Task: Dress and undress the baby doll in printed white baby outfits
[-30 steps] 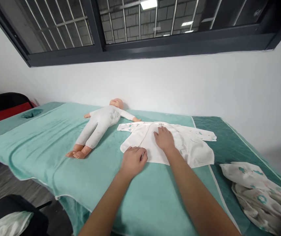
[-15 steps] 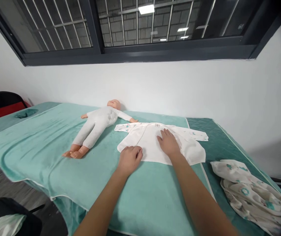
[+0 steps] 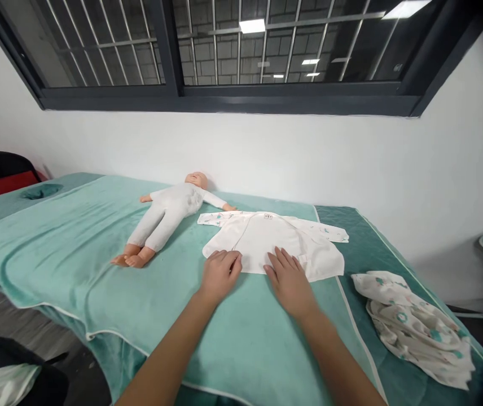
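A white baby shirt (image 3: 254,248) with printed long sleeves lies spread open, its inside facing up. At its near left hem is my left hand (image 3: 221,275), fingers curled closed on the cloth; the fingertips are partly hidden. My right hand (image 3: 291,282) rests flat on the near edge of the shirt, fingers stretched out and holding nothing. To the left, a baby doll (image 3: 169,208) in a white body suit lies on its back, head toward the wall. One of its hands is close to the shirt's left sleeve.
Green covers (image 3: 97,237) spread over the bed, which stands against a white wall (image 3: 267,152) below a barred window. A crumpled printed baby garment (image 3: 415,327) lies at the right. A black seat (image 3: 17,366) with cloth on it stands at the lower left.
My right hand has slid toward me, from the middle of the shirt to its near edge. My left hand stays at the hem. The view has shifted slightly.
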Demonstrator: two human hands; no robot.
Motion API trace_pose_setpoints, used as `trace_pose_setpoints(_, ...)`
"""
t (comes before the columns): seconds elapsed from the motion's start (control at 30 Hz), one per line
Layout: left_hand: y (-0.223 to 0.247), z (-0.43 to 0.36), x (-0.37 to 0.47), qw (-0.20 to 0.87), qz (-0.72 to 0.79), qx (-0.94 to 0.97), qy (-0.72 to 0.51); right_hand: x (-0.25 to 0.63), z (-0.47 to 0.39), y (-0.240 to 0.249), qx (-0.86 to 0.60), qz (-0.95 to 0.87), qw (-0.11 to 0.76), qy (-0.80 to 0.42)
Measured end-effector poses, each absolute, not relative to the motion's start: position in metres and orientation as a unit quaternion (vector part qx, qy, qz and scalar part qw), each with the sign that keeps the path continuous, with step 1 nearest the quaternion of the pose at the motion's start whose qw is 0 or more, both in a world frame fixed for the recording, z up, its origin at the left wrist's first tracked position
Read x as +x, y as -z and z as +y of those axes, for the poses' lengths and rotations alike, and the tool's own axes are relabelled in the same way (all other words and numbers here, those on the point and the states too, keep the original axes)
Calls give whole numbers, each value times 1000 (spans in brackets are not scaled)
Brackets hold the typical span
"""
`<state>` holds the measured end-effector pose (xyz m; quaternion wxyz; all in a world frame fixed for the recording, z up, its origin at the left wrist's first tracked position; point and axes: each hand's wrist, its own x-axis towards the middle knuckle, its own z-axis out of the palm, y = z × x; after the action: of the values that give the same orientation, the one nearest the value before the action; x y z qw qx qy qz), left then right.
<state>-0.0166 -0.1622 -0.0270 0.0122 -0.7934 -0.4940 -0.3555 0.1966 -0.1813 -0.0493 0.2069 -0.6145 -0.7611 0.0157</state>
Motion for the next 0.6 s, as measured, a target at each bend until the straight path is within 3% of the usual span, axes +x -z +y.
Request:
trace_pose_setpoints(0.17,10,-176,-52,-51,-477,-780,403,193,-225,51,-589,-775,224,-35)
trace_pose_setpoints(0.3,-28,-161,-117,-91,-544,-719,423,163,-210,31,-546,-797,240,-92)
trace_pose_setpoints(0.5,-49,-109,-243,15,-625,-660,416,84,-108,3,-480,-795,323,-183)
trace_pose_setpoints(0.6,-34,-81,-284,-110,-659,-603,436,46,-29,3,-451,-764,408,-214)
